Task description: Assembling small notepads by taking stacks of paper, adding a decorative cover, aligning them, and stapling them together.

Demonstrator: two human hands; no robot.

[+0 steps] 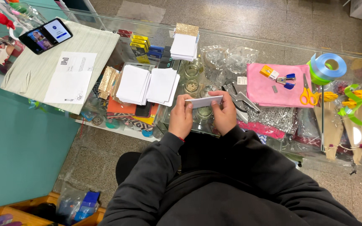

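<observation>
at mid-frame your left hand (pixel 181 118) and right hand (pixel 225 112) pinch a white card (pixel 203 101) by its ends, fingers clenched on it, above the glass counter (pixel 273 39). just right of it lie pliers (pixel 240 99) and a pink cloth (pixel 269 90) with orange scissors (pixel 308 94). left are white card stacks (pixel 147 85); a phone (pixel 46 35) sits upper left.
</observation>
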